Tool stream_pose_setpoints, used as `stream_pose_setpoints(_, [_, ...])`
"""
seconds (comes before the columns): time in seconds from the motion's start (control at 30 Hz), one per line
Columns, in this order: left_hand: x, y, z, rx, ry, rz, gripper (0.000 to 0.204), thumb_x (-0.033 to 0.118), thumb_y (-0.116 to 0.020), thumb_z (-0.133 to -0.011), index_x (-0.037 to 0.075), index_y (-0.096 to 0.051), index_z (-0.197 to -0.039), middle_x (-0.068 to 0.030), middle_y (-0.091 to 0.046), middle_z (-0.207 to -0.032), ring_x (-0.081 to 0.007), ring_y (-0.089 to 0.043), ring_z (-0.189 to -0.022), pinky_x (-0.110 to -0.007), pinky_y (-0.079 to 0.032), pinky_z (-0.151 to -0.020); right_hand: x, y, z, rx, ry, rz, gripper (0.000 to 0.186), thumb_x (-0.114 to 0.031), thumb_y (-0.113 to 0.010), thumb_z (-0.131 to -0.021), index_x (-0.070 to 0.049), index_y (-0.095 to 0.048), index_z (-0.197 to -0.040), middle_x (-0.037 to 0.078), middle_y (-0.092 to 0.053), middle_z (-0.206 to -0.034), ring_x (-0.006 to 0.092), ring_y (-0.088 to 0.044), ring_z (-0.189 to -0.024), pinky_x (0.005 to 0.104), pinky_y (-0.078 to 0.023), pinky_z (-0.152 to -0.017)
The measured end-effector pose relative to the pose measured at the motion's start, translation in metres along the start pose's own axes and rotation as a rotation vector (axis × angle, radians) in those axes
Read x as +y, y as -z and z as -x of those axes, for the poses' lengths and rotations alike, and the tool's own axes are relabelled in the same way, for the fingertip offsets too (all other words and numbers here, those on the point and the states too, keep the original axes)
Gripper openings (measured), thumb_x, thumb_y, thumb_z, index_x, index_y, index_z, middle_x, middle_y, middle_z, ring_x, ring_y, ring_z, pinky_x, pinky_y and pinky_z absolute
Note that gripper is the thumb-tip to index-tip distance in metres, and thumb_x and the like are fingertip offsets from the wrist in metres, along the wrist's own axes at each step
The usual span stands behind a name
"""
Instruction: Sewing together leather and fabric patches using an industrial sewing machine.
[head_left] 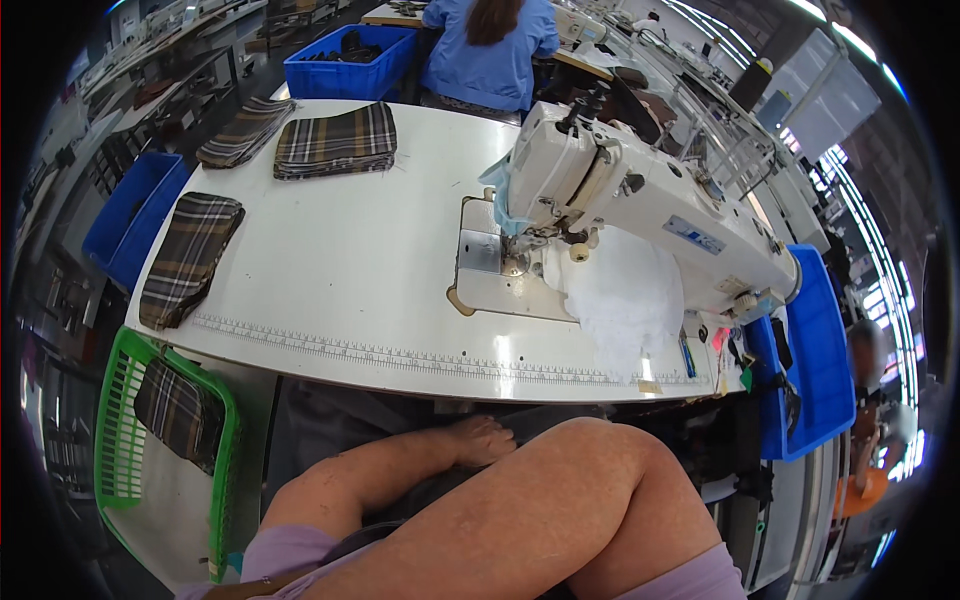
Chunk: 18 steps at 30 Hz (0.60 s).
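Left fingers (497, 438) curl short of the desk (340, 240), their grip I cannot tell, right ones unseen; the sewing machine (650, 205) lies ahead-right, long axis left-to-right.

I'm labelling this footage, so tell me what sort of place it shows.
Likely a sewing workshop: a white sewing machine, stacks of plaid fabric, and a person in blue farther back.

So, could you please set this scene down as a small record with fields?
Left hand: below the table's near edge in the picture; no held item visible
Right hand: out of view
Machine: white sewing machine, right side
Cloth: three plaid stacks on the table's left; plaid cloth in a green basket
Background: person in blue, back turned
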<state>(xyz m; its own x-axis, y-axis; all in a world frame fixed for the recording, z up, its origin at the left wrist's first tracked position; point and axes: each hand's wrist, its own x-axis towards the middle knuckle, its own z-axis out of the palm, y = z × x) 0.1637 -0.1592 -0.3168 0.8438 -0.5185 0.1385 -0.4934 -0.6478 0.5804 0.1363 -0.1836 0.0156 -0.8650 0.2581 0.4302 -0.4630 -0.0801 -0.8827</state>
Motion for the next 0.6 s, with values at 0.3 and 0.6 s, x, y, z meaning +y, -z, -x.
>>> stream_pose_setpoints(0.3, [-0.017,-0.010,0.015,-0.146,-0.102,-0.198,0.026,0.031,-0.042,-0.103,0.009,-0.055,-0.106,-0.0161,-0.062,-0.108,-0.0385,-0.066,-0.098,-0.052,-0.053,-0.090,0.007,0.006,-0.010,-0.064,-0.002,-0.037,0.030,-0.023,-0.075,-0.091,0.004,-0.068,-0.101,0.022,-0.070,-0.094,0.0325,-0.064,-0.083,0.0408,-0.050,-0.074])
stream_pose_setpoints(0.6, [-0.033,-0.041,0.004,-0.268,0.077,0.043,0.050,0.040,-0.045,-0.101,0.010,-0.047,-0.142,-0.0211,-0.057,-0.132,-0.0359,-0.053,-0.128,-0.048,-0.036,-0.114,0.000,-0.002,0.010,0.020,-0.024,0.038,0.029,-0.022,-0.074,-0.092,0.004,-0.068,-0.102,0.022,-0.071,-0.094,0.0326,-0.064,-0.084,0.0408,-0.051,-0.074])
